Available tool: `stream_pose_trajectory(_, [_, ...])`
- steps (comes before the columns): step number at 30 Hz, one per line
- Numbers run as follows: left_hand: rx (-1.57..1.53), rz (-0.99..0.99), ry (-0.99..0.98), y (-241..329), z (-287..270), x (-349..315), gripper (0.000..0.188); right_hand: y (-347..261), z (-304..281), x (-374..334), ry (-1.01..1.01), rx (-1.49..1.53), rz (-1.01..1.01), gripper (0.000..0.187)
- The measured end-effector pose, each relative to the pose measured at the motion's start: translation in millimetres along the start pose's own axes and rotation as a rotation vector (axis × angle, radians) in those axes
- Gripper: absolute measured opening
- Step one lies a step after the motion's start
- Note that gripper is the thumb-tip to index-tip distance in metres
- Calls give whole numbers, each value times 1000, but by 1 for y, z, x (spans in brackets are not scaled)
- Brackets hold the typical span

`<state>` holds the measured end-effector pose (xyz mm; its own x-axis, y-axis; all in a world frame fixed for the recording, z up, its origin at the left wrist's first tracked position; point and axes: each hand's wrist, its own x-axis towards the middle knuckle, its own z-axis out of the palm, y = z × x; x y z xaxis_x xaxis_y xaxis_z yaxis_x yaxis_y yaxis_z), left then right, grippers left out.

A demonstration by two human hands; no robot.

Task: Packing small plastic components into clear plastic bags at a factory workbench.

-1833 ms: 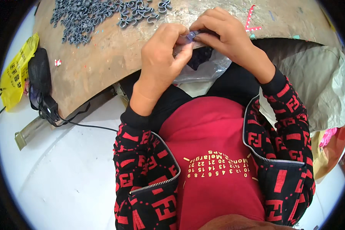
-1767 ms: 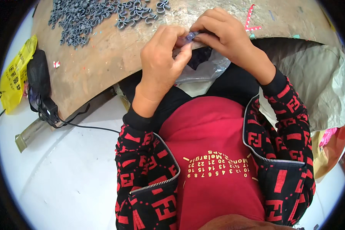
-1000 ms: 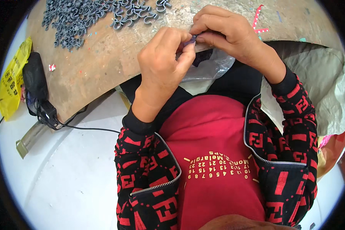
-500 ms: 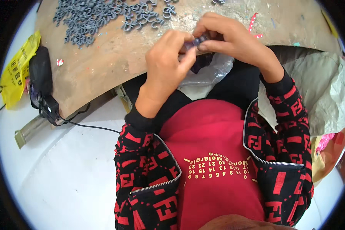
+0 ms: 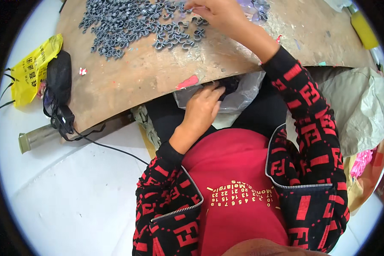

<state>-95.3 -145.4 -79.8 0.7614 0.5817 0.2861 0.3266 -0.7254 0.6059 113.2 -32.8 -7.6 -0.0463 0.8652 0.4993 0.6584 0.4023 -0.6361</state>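
Observation:
My left hand (image 5: 204,106) is at the mouth of a clear plastic bag (image 5: 247,89) in my lap, its fingers stretched toward dark contents (image 5: 230,85); I see nothing held. Reaching across the table, my right hand (image 5: 219,15) is beside a spread of small grey curved plastic clips (image 5: 173,36). Its thumb and fingers look apart, with the fingertips close to the upper edge of the picture. A dense heap of the same grey pieces (image 5: 115,25) lies farther left. Purplish see-through plastic (image 5: 248,9) lies right of that hand, next to more grey pieces (image 5: 261,9).
The worn wooden table (image 5: 128,85) has a curved near edge above my lap. At its left side hang a yellow bag (image 5: 32,77), a black pouch (image 5: 59,77) and an adapter with a cable (image 5: 65,116). A pale sack (image 5: 356,111) is at the right; a yellow object (image 5: 364,30) stands far right.
My hands were together over the table edge with a small dark purplish piece between them. They have parted: left down to the bag, right out to the grey clips. The view has shifted slightly.

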Motion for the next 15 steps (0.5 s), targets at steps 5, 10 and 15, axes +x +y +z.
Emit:
stream_pose_trajectory(5, [-175,-26,-2,9,-18,-2,30,14,12,24,-109,-278,-368,9])
stream_pose_trajectory(10, [-437,-125,150,27,-54,7,18,2,-14,-1,94,47,-474,11])
stream_pose_trajectory(15, [-920,-478,375,32,-71,24,30,-67,-38,-83,-273,-121,-172,12])
